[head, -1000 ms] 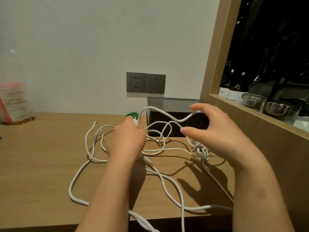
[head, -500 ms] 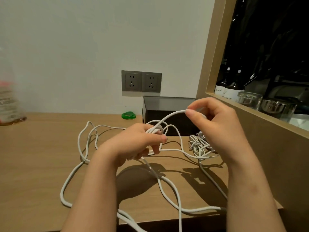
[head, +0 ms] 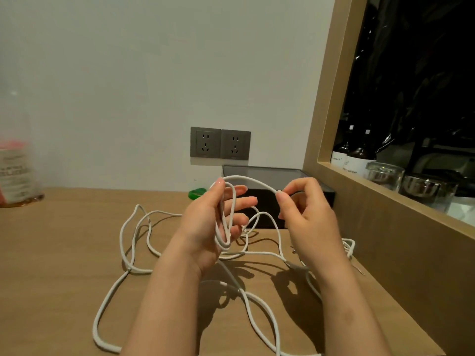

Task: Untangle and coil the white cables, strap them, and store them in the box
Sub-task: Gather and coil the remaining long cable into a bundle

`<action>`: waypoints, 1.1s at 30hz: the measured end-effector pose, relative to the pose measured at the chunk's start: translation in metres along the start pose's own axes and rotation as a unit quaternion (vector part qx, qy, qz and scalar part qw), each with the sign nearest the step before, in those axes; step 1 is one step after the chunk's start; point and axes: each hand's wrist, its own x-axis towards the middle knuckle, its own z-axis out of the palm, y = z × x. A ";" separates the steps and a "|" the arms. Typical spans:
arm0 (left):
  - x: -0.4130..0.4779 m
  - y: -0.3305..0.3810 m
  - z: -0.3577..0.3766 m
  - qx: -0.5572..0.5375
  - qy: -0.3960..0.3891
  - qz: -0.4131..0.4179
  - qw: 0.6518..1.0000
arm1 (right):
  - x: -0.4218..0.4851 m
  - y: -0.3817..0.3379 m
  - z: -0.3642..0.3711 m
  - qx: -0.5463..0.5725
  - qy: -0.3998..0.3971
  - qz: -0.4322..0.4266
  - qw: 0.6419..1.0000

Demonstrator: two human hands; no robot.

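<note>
Right fingers (head: 280, 196) are pinching the white cable (head: 246, 179) between thumb and forefinger, other fingers loosely curled behind. Left fingers (head: 245, 201) are lying mostly straight and spread, not clamping; two or three long narrow loops are hanging across the palm from the thumb side down past the little finger. Left hand (head: 205, 227) is acting as the former, right hand (head: 308, 224) as the feeder.

Key relation: the short raised span is arching from the left thumb over to the right pinch, running left-right across centre frame, both hands above the worktop (head: 64, 240). The loops' long axis is running roughly top-to-bottom along the left palm, so the next wrap probably needs the right hand carrying its span leftward and over the left hand. Right hand is nearer the loose feed, which is dropping from the pinch toward lower right.

Cable is looking round, thin-to-medium and limp; most of it is sprawling in slack crossing curves over the lower left and bottom of the frame, so coiling is looking barely begun. A thinner white bundle (head: 350, 246) is lying at right, partly hidden by the right wrist. The dark box (head: 267, 176) is sitting just beyond the hands; a green band (head: 196, 194) is lying beside it, purpose unclear.
</note>
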 end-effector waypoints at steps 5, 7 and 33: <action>0.009 -0.004 0.004 -0.050 0.067 0.035 0.996 | -0.001 -0.003 0.008 -0.013 -0.013 -0.032 0.999; 0.012 -0.006 0.003 -0.055 0.087 0.049 0.994 | -0.002 -0.004 0.011 -0.024 -0.029 -0.043 0.998; 0.012 0.015 -0.016 -0.055 0.367 0.334 0.866 | -0.005 -0.009 0.008 0.139 -0.186 0.171 0.957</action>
